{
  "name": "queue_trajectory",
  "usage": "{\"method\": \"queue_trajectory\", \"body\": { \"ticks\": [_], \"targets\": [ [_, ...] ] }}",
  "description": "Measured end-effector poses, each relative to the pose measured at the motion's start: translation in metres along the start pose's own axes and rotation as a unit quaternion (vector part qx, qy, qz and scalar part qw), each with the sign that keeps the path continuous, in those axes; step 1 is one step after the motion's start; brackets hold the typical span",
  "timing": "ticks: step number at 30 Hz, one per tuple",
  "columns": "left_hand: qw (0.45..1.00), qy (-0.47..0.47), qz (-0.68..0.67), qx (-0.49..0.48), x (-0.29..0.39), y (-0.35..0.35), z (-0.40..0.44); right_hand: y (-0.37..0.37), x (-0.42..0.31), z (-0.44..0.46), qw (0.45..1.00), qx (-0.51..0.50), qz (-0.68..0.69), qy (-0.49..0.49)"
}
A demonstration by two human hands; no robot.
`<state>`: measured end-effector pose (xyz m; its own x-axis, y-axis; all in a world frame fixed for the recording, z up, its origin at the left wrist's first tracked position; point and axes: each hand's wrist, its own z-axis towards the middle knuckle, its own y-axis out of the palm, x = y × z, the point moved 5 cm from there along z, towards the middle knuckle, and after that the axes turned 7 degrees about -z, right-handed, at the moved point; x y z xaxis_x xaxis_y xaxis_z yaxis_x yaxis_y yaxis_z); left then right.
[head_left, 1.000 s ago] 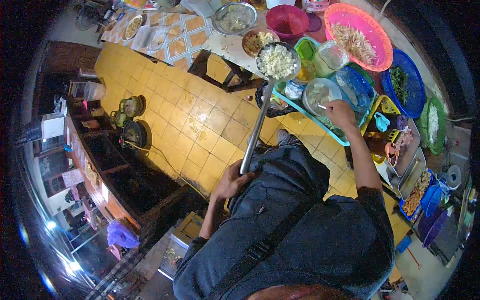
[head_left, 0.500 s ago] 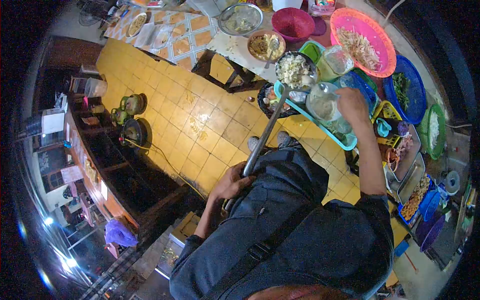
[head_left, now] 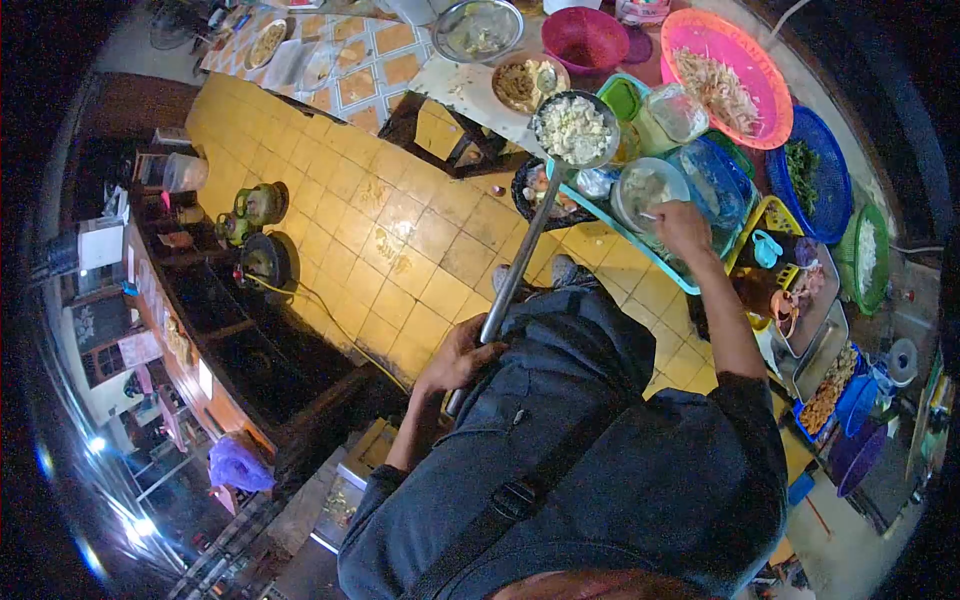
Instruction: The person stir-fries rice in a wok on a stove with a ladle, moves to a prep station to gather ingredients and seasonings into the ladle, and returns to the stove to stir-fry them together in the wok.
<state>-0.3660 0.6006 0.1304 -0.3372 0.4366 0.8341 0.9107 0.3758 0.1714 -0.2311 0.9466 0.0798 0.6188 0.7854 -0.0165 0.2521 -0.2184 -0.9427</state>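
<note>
where ladle (head_left: 528, 245) hangs, brown bowl (head_left: 502, 99), green box (head_left: 622, 98) near.

long-handled ladle (head_left: 530, 238) | heaped, white pieces (head_left: 575, 130) | round translucent tub (head_left: 624, 211) | nearby

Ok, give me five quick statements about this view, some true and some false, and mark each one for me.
1. The left hand grips a long-handled ladle. True.
2. The ladle's bowl is empty. False: it holds white pieces of food.
3. The right hand also grips the ladle. False: it is at a clear round tub.
4. The floor has yellow tiles. True.
5. The pink basin holds green leaves. False: it holds pale shreds; the leaves lie in the blue basket.
</note>
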Motion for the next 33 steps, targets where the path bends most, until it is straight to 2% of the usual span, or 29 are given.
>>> {"method": "queue_trajectory", "body": {
  "ticks": [2,4,7,10,12,18,20,23,27,30,33],
  "targets": [
    [1.0,-0.012,-0.014,-0.001,0.006,0.004,-0.001,-0.005,0.013,-0.005,0.991,0.022,0.128,0.026],
    [0.999,-0.022,-0.028,-0.004,0.008,0.003,0.001,-0.007,0.02,-0.007,0.99,0.044,0.132,0.025],
    [0.999,-0.027,0.034,-0.002,0.005,0.001,0.003,-0.006,0.029,-0.007,0.99,0.057,0.126,0.024],
    [0.999,-0.025,-0.036,-0.014,0.004,0.005,0.003,-0.031,0.025,-0.013,0.991,0.073,0.114,0.024],
    [0.999,-0.005,0.035,-0.007,0.009,0.004,0.002,-0.058,0.019,-0.017,0.989,0.096,0.11,0.021],
    [0.999,-0.027,0.046,-0.009,0.003,0.004,0.005,-0.079,0.013,-0.01,0.987,0.129,0.092,0.003],
    [0.999,-0.013,0.029,-0.009,0.003,0.005,0.004,-0.055,0.014,-0.004,0.995,0.042,0.085,0.031],
    [1.0,-0.001,0.01,-0.008,0.011,0.008,0.002,-0.017,0.01,-0.001,0.998,-0.009,0.036,0.048],
    [1.0,0.006,0.004,-0.002,0.01,0.008,0.002,-0.016,0.009,-0.008,0.996,-0.039,0.054,0.061],
    [0.999,-0.007,0.045,-0.011,0.011,0.006,0.003,-0.05,0.009,-0.014,0.998,0.01,0.066,0.011],
    [0.999,0.013,0.044,-0.008,0.007,0.006,0.004,-0.091,-0.002,-0.014,0.983,0.109,0.146,-0.03]
  ]
}}
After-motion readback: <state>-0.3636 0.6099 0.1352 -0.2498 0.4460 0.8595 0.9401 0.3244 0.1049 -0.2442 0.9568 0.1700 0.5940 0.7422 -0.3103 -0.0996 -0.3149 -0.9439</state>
